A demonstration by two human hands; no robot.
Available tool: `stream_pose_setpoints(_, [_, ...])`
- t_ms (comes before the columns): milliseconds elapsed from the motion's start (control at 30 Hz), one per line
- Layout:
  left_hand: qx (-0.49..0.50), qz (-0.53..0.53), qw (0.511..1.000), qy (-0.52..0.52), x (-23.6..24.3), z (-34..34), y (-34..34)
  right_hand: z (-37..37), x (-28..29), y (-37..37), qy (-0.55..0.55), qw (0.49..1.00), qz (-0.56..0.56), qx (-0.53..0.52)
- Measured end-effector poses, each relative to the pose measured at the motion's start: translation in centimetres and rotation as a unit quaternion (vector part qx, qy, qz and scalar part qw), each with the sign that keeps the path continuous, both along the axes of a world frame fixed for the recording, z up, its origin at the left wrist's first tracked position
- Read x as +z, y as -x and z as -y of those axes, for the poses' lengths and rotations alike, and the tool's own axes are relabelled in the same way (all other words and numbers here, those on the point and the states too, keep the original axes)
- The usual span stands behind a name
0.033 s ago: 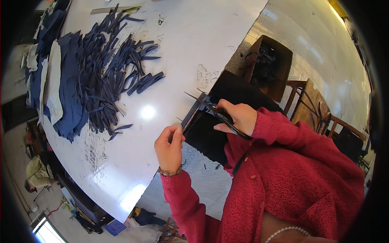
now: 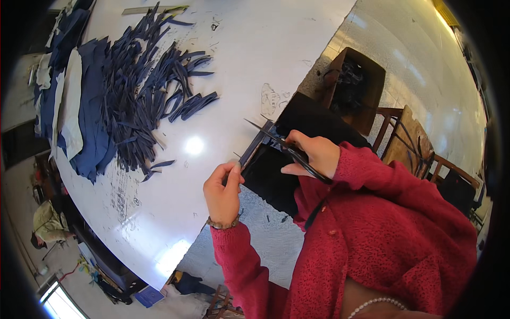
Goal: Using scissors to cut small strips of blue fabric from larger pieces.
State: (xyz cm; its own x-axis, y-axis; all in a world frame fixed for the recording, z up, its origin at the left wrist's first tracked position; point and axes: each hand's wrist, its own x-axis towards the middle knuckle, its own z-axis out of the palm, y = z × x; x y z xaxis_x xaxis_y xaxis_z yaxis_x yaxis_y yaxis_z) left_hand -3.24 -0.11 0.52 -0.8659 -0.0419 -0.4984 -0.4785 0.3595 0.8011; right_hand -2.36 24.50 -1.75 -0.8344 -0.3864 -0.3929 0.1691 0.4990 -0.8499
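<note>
My left hand [image 2: 222,192] pinches the near end of a narrow dark navy fabric strip [image 2: 254,146] between thumb and fingertips, at the table's edge. Black scissors [image 2: 274,137] are in my right hand [image 2: 314,155], with its fingers wrapped round the handles. Their blades are parted and cross the strip's far end, pointing left over the white table. I cannot tell whether they touch the fabric. Black cloth [image 2: 270,173] lies beneath my hands, between the table and my red cardigan.
A big heap of dark strips [image 2: 138,106] and flat navy fabric pieces [image 2: 93,122] cover the left of the white table [image 2: 239,58]. An open box [image 2: 372,80] with dark scraps stands right, beside a wooden chair [image 2: 406,138]. Another person [image 2: 50,220] is far left.
The whole view has shifted slightly. Both hands keep the same hold on the strip and the scissors, and the blades remain parted.
</note>
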Motion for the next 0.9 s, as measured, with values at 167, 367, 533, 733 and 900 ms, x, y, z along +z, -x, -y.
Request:
stream_pose_setpoints(167, [0.005,-0.001,1.000,-0.006,-0.2,-0.1,0.2,0.0,1.1,-1.8,0.187,0.976,0.103,0.037])
stream_pose_setpoints(367, [0.005,0.004,1.000,0.000,-0.1,0.2,0.2,1.0,1.3,-4.2,0.189,0.968,0.160,0.050])
stream_pose_setpoints(533, [0.000,0.006,1.000,0.005,-0.4,0.3,0.3,1.4,1.7,-4.0,0.162,0.971,0.163,0.061])
stream_pose_setpoints(733, [-0.007,0.005,1.000,0.002,-0.4,0.4,0.3,2.0,0.8,-4.5,0.131,0.984,0.106,0.049])
stream_pose_setpoints(900, [-0.009,0.006,1.000,0.001,-0.5,0.5,0.3,3.1,0.7,-4.1,0.119,0.989,0.079,0.039])
